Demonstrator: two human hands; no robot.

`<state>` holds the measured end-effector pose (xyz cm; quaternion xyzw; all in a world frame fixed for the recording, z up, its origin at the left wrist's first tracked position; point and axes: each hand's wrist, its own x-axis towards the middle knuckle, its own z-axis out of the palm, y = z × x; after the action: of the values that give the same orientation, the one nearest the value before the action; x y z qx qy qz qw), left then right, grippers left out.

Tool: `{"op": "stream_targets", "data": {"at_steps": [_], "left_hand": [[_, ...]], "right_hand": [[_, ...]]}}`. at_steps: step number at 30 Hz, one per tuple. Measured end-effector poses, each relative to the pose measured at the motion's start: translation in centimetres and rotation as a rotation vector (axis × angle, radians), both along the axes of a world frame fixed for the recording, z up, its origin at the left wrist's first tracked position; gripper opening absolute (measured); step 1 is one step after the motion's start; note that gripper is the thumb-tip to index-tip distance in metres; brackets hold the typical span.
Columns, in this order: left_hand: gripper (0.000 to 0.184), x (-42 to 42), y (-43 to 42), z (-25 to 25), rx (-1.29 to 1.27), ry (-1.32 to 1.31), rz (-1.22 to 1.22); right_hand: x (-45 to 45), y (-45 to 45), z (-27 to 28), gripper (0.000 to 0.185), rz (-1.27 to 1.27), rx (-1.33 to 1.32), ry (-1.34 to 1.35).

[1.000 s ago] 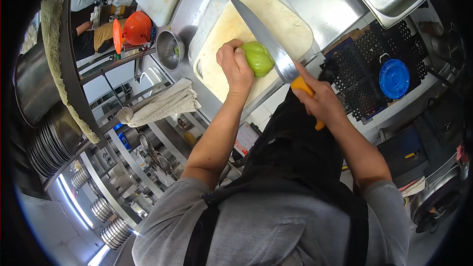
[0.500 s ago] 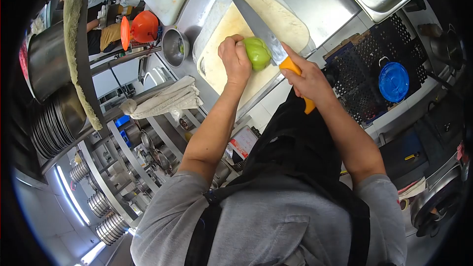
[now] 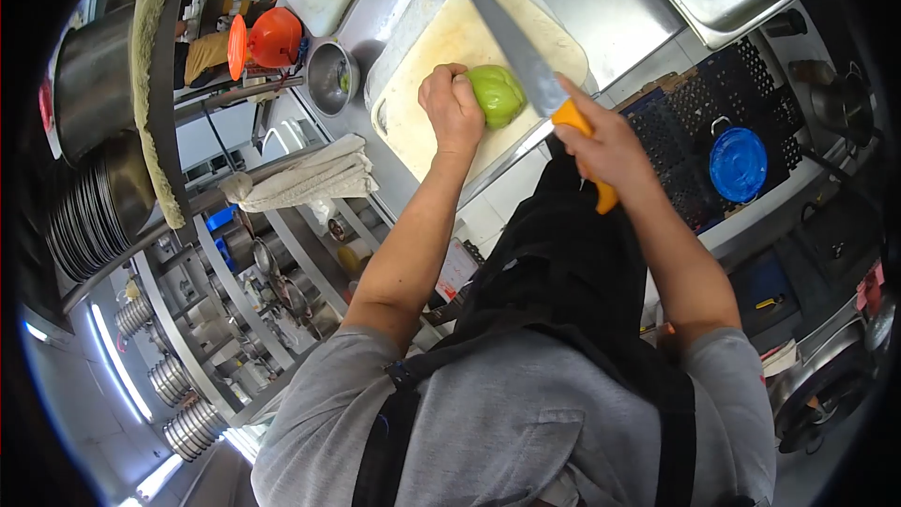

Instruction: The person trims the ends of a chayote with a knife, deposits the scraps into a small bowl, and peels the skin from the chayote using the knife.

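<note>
Chayote (image 3: 497,97), whole as far as visible, sits on the cream cutting board (image 3: 441,38) in the head view, close to its near edge. Left hand's (image 3: 452,111) grip curls around one side, steadying. Right hand's (image 3: 605,145) grip wraps the orange handle of the chef's knife (image 3: 518,52). Compared with half a second ago, blade stands slightly farther right of the chayote; probably between strokes, though contact along the upper edge can't be told. Handle projects past the worktop's (image 3: 601,0) front edge. Board extends beyond the chayote, leaving room; metal tray (image 3: 718,0) well apart.
</note>
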<state>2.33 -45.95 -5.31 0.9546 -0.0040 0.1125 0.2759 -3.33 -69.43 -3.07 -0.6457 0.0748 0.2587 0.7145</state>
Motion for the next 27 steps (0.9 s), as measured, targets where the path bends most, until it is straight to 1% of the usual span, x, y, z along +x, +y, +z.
{"op": "stream_targets", "data": {"at_steps": [2,3,4,6,10,15,17,20,27], "left_hand": [[0.021,0.2,-0.4,0.1,0.012,-0.023,0.047],[0.023,0.0,-0.7,0.2,0.045,-0.04,0.079],[0.025,-0.2,-1.0,0.2,0.078,-0.054,0.113],[0.025,-0.2,-1.1,0.2,0.068,-0.053,0.121],[0.026,0.1,-1.0,-0.2,0.08,-0.031,0.131],[0.025,-0.1,-1.4,0.0,0.079,-0.032,0.157],[0.025,-0.1,-1.3,0.0,0.077,-0.032,0.164],[0.025,0.0,-1.5,-0.1,0.084,-0.047,0.172],[0.023,0.1,-1.5,0.5,0.094,-0.019,0.144]], "right_hand": [[-0.1,-3.0,2.6,0.063,0.088,-0.206,-0.023],[-0.9,-3.3,2.4,0.063,0.074,-0.327,-0.236],[-1.5,-3.3,2.3,0.063,0.076,-0.346,-0.238],[-2.5,-2.9,2.4,0.062,0.05,-0.393,-0.476],[-3.8,-1.5,2.6,0.061,0.054,-0.427,-0.594],[-4.3,-0.3,3.3,0.06,0.11,-0.534,-0.586],[-4.5,-0.3,4.0,0.063,0.196,-0.659,-0.573],[-4.6,0.0,4.3,0.067,0.24,-0.726,-0.608],[-5.4,-0.2,5.0,0.072,0.321,-0.753,-0.572]]}}
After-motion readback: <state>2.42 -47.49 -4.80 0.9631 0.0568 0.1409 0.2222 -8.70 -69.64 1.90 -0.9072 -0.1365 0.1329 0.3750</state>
